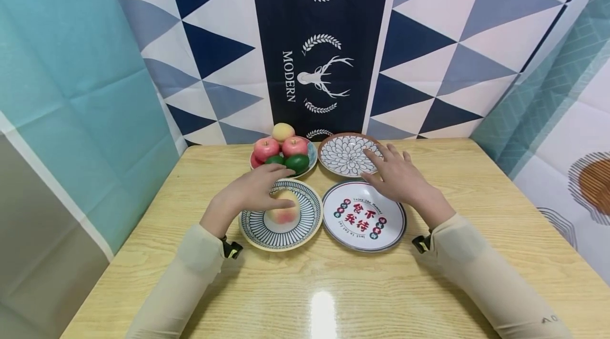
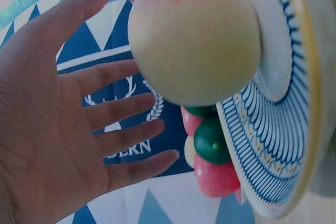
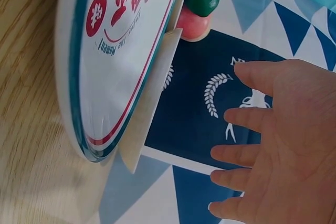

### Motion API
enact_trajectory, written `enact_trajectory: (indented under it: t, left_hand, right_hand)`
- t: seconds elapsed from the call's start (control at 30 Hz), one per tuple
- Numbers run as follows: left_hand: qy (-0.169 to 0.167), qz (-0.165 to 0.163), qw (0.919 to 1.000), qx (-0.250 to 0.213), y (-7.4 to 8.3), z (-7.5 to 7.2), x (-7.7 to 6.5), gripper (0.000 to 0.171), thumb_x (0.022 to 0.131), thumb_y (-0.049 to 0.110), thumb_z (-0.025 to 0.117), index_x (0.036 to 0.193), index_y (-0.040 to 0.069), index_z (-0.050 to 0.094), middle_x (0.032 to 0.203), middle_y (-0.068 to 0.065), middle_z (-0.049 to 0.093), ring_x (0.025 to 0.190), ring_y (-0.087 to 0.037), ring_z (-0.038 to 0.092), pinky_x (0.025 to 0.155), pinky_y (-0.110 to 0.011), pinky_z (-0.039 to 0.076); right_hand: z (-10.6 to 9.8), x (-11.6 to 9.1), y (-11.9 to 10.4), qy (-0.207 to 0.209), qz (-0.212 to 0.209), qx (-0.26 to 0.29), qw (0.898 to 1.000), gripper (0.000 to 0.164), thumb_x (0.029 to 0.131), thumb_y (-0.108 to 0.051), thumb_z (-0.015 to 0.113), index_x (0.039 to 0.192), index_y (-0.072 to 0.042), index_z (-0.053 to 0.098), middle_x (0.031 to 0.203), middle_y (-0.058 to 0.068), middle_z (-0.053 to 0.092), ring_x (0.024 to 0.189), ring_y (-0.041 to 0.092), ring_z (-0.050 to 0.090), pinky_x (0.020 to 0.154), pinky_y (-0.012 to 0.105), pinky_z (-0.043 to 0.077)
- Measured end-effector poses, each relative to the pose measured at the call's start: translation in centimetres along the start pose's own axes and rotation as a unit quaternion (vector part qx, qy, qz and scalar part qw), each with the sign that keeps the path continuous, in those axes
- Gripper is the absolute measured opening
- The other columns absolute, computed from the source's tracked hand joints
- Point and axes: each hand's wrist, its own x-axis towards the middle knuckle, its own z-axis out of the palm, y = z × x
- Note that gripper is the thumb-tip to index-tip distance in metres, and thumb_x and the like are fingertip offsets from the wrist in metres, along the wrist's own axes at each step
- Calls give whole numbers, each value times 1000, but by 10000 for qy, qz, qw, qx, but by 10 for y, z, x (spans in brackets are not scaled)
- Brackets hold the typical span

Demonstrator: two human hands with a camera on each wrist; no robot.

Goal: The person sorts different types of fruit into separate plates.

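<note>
My left hand [image 1: 254, 190] hovers over the near-left plate [image 1: 312, 222], its fingers spread and holding nothing. A yellow-and-pink peach [image 1: 284, 212] sits in the middle of that blue-striped, yellow-rimmed plate, partly hidden by the hand in the head view. In the left wrist view the peach [image 2: 194, 40] appears large beside the spread fingers. With fingers extended, my right hand [image 1: 397, 175] is above the right-hand plates and grips nothing. Below it lies a white plate [image 1: 343, 235] with red characters; behind that is a brown-rimmed plate [image 1: 340, 156] with a petal pattern, overlapped by its fingertips.
A back-left plate [image 1: 312, 154] bears red apples [image 1: 294, 146], dark green fruits [image 1: 297, 163] and a yellow peach [image 1: 283, 132]. All the plates stand close together on the wooden table [image 1: 286, 286]. A patterned cloth [image 1: 319, 37] hangs behind the table's far edge.
</note>
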Motion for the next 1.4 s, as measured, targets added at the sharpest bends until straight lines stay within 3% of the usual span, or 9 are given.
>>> enact_trajectory:
  t: [0.23,0.37,0.53,0.73,1.17,1.4]
  left_hand:
    - [570,19,9984,-8,-17,-11,2,81,93,57,75,154,9,54,157,-12,51,142,-31,49,116,-54,44]
    - [741,-187,9970,-94,-24,-17,2,82,92,57,76,157,13,52,159,-12,49,143,-32,47,114,-56,45]
    - [796,-628,9947,-185,-32,-21,2,84,92,62,73,158,15,51,162,-11,45,147,-34,42,115,-59,43]
    - [916,-901,9914,-251,-40,-24,7,87,94,66,69,161,14,47,166,-14,40,150,-36,40,118,-61,39]
    - [997,-980,9897,-294,-54,-24,13,87,94,66,68,162,18,45,166,-12,39,151,-35,38,119,-61,38]
    - [1080,-918,9894,-319,-61,-24,9,86,95,65,68,163,17,43,165,-13,40,151,-34,38,119,-60,38]
  right_hand:
    - [0,-1,0,36,-6,-7,10000,71,108,-45,55,166,-10,33,170,30,21,158,53,9,122,76,6]
    - [0,-1,0,53,-26,18,10000,71,108,-43,56,166,-10,32,170,30,20,158,53,9,122,76,6]
    - [0,0,-1,40,-25,20,10000,71,108,-43,55,167,-10,32,171,29,19,158,53,8,122,75,5]
    - [-1,0,-3,190,160,-18,9997,73,108,-44,55,167,-9,30,169,30,24,157,53,13,122,75,8]
    - [0,5,-5,198,101,24,9998,73,109,-44,54,168,-11,28,169,31,22,157,54,13,121,76,7]
    - [-4,8,-10,321,-105,92,9994,73,108,-41,56,168,-9,28,171,28,21,157,53,14,121,77,7]
